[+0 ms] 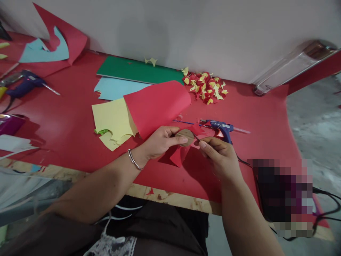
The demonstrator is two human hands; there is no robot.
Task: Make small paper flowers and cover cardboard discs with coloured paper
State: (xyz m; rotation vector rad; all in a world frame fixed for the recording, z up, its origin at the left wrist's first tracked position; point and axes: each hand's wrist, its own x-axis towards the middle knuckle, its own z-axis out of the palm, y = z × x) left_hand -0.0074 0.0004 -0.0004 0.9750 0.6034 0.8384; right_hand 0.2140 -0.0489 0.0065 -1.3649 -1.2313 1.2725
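A plain grey wall (213,35) rises behind the table (64,172), right along its far edge as I see it. A smooth red cover (262,115) spreads over the table, leaving a strip of flecked chipboard (191,203) bare along its near side. To the right of the table lies a grey floor (313,122), patchy with paler marks. The light is rather dull, with a soft, blurry shadow (142,37) on the wall behind the table.

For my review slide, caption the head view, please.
Left hand holds a brown piece, right hand a thin dark item, near a glue gun.
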